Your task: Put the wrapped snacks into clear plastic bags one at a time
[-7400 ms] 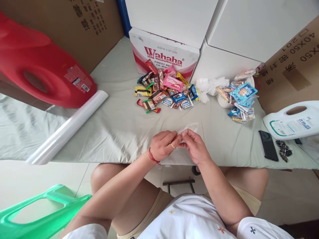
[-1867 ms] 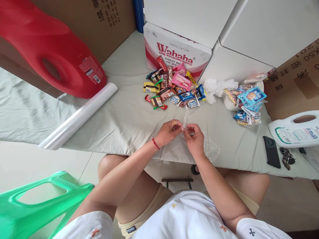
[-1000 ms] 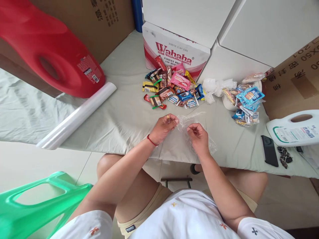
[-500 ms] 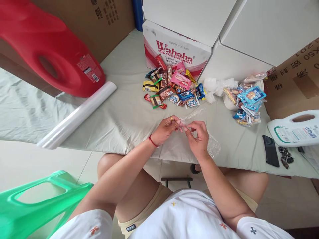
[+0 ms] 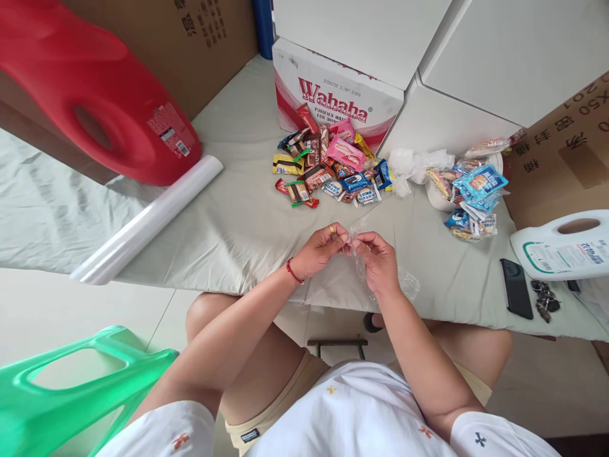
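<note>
My left hand (image 5: 321,249) and my right hand (image 5: 379,260) meet above the front of the cloth-covered table (image 5: 238,216). Both pinch a thin clear plastic bag (image 5: 404,282) between fingertips, and its crumpled body hangs down past my right wrist. A gold ring sits on my left hand and a red cord on that wrist. Beyond my hands lies a pile of wrapped snacks (image 5: 330,168), close to the Wahaha carton (image 5: 335,101).
A roll of clear film (image 5: 147,222) lies at the left beside a big red jug (image 5: 95,101). At right are a white bowl heaped with snack packets (image 5: 469,190), crumpled plastic bags (image 5: 413,165), a white jug (image 5: 564,247), a black phone (image 5: 517,289) and keys (image 5: 547,299). A green stool (image 5: 71,387) stands lower left.
Over the last second my hands spread the bag's mouth apart, then came back together; both still pinch the bag's edge, and the bag hangs lower by my right wrist.
</note>
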{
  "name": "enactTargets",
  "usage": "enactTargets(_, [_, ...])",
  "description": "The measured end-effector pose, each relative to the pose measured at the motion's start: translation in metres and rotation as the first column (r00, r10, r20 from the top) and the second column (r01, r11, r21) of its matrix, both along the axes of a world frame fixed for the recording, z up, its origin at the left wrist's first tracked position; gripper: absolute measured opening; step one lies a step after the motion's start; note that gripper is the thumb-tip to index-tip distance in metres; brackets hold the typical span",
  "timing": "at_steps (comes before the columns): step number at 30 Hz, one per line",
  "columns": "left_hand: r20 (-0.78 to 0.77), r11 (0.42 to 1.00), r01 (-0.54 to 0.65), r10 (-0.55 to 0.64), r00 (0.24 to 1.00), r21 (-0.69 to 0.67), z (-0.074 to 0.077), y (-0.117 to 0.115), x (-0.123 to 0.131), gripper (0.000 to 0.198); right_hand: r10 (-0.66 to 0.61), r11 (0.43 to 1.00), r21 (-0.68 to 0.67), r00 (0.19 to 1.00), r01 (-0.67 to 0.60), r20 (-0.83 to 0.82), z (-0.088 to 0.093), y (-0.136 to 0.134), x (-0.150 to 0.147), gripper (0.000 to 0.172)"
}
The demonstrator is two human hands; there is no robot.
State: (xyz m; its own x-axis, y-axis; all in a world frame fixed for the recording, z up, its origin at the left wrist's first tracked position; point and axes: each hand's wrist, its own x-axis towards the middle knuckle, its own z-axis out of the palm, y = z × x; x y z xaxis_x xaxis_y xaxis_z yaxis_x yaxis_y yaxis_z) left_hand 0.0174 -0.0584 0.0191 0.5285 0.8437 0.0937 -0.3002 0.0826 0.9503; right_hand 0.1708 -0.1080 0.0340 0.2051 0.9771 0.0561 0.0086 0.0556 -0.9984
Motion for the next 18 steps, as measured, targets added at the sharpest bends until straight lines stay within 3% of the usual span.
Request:
enactTargets(6, [0.044,0.998,-0.062,0.063,0.997,-0.031,-0.002,0.002,-0.003,0.039,-0.105,0.993,-0.078,0.977,0.092,-0.188,0.004,0.003,0.011,0.031])
enactTargets(12, [0.183,0.944,-0.106,0.169,0.968,-0.313,-0.006,0.006,0.008,0.035,-0.15,0.988,-0.011,0.966,0.151,-0.208,0.005,-0.004,0.003,0.032])
enactTargets(15, [0.095,0.885,-0.263,0.321,0.942,-0.383,-0.01,0.005,0.023,0.025,-0.058,0.998,0.008,0.991,0.06,-0.122,-0.004,-0.014,-0.016,0.027])
enactTargets(18, [-0.059,0.83,-0.492,0.495,0.867,-0.262,-0.015,0.004,0.029,0.022,0.0,1.0,0.012,0.997,0.001,-0.073,-0.009,-0.021,-0.028,0.027])
